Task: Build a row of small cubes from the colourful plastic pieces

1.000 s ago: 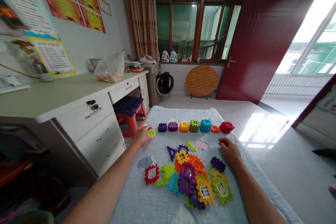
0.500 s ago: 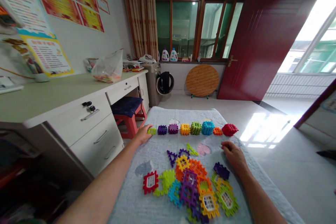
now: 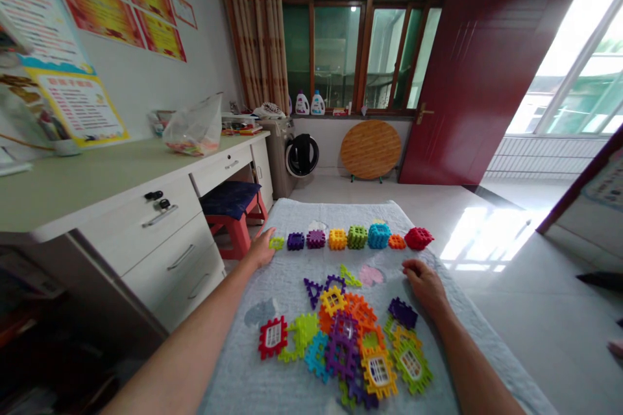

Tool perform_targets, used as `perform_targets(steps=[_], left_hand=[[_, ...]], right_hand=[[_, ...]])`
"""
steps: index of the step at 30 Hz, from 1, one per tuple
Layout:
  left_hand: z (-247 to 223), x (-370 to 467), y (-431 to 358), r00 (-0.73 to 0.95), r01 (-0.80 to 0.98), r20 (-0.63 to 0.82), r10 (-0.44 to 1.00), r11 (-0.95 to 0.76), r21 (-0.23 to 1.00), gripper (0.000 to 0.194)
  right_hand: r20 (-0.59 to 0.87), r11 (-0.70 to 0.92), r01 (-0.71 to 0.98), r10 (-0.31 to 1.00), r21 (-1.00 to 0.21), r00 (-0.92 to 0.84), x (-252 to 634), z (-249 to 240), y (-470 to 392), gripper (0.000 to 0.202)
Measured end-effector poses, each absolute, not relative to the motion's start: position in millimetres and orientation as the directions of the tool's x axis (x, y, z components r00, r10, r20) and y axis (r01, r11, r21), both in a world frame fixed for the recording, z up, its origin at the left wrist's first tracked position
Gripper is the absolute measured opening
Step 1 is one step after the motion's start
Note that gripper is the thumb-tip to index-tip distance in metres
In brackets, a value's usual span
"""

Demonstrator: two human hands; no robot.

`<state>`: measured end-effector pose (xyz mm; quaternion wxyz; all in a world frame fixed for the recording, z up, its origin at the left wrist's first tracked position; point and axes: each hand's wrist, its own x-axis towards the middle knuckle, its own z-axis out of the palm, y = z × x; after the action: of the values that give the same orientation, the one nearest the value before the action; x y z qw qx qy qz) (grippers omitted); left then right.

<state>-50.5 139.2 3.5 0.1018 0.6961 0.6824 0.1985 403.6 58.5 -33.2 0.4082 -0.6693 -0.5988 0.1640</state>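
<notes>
At the left end of a row of toy blocks, my left hand point(image 3: 263, 249) has its fingers closed on the edge of a lime-green building piece point(image 3: 276, 244), low on the cloth. Rightward in the row stand a dark purple block point(image 3: 295, 241), a purple block point(image 3: 316, 238), a yellow block point(image 3: 337, 239), a green block point(image 3: 357, 237), a blue block point(image 3: 379, 235), a small orange block point(image 3: 396, 242) and a red block point(image 3: 419, 238). My right hand point(image 3: 426, 283) rests on the cloth below the red block, fingers curled, nothing visible in them.
Loose notched panels lie in a pile nearer me, among them a purple panel point(image 3: 341, 355) and a red panel point(image 3: 273, 337). A light blue cloth point(image 3: 233, 363) covers the surface. A desk point(image 3: 121, 165) and a stool point(image 3: 231, 201) stand left; a red door point(image 3: 487, 65) stands right.
The view has swung slightly right, so everything sits a little further left in the picture. Both hands keep their places beside the blocks, and the row and pile look unchanged.
</notes>
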Motion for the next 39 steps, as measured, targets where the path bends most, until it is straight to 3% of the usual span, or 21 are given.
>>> perform_targets(steps=[6, 10, 13, 18, 26, 30, 36, 39], left_hand=[[16.2, -34.1, 112.5, -0.001, 0.908, 0.284, 0.959, -0.119, 0.403, 0.067], [25.1, -1.3, 76.8, 0.316, 0.792, 0.298, 0.901, -0.423, 0.44, 0.04], [31.3, 29.2, 53.4, 0.449, 0.699, 0.241, 0.86, -0.507, 0.504, 0.028], [41.5, 78.3, 38.5, 0.504, 0.689, 0.198, 0.841, -0.529, 0.495, 0.029], [24.9, 105.5, 32.1, 0.527, 0.803, 0.119, 0.841, -0.539, 0.255, 0.03], [28.5, 95.7, 25.6, 0.444, 0.87, 0.183, 0.877, -0.471, 0.145, 0.03], [45.7, 105.1, -20.2, 0.547, 0.765, 0.258, 0.796, -0.601, 0.231, 0.029], [42.3, 116.3, -54.0, 0.691, 0.638, 0.187, 0.698, -0.711, 0.295, 0.052]], right_hand=[[0.271, 0.058, 0.655, 0.935, -0.753, 0.229, 402.3, -31.4, 58.1, 0.026], [0.274, 0.058, 0.658, 0.934, -0.751, 0.229, 402.7, -31.9, 59.7, 0.026], [0.285, 0.066, 0.667, 0.931, -0.742, 0.226, 402.3, -31.4, 59.7, 0.026], [0.291, 0.07, 0.674, 0.931, -0.735, 0.22, 402.3, -31.6, 58.7, 0.026], [0.299, 0.081, 0.652, 0.926, -0.754, 0.231, 401.8, -31.9, 57.9, 0.026], [0.293, 0.074, 0.646, 0.926, -0.76, 0.239, 400.5, -29.4, 56.8, 0.027], [0.301, 0.083, 0.639, 0.923, -0.765, 0.241, 400.2, -27.7, 55.9, 0.026], [0.294, 0.078, 0.636, 0.925, -0.768, 0.241, 400.1, -26.9, 55.6, 0.027]])
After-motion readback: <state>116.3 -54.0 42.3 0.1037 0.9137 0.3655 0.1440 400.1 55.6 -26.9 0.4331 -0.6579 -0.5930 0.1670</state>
